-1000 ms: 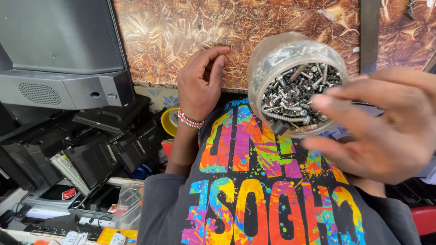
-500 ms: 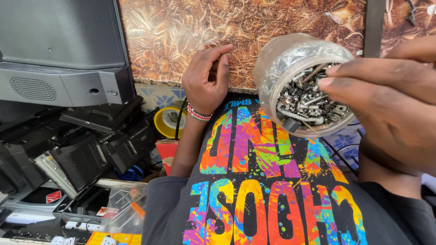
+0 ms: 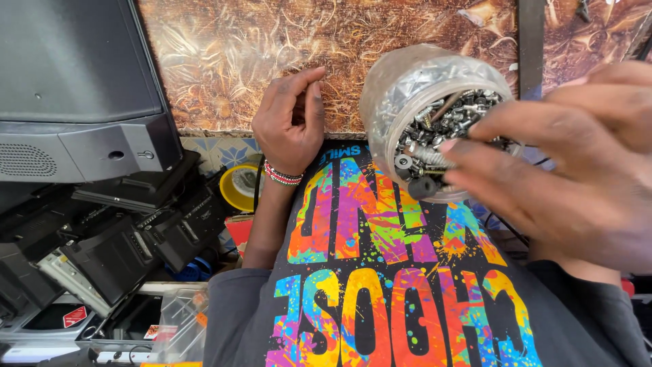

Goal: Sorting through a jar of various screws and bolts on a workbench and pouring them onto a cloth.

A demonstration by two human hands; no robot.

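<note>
A clear plastic jar [image 3: 407, 81] lies tilted with its mouth toward me, full of several metal screws and bolts [image 3: 441, 126]. My right hand [image 3: 570, 170] is close to the camera and covers the right side of the jar's mouth. Its fingertips lie on the screws, and whether they pinch one is hidden. My left hand [image 3: 292, 126], with a beaded bracelet at the wrist, rests loosely curled against a brown patterned panel [image 3: 224, 61] left of the jar and holds nothing. Below both hands is my dark shirt [image 3: 380, 272] with bright multicoloured letters.
A grey old-style monitor [image 3: 75, 88] stands at the left over a pile of black electronic casings [image 3: 115, 238]. A yellow tape roll [image 3: 241, 187] lies beside my left forearm. Clear plastic boxes [image 3: 173, 326] sit at the bottom left.
My right hand has moved left from the jar's lower right onto its mouth, fingers now on the screws. The left hand has stayed on the panel.
</note>
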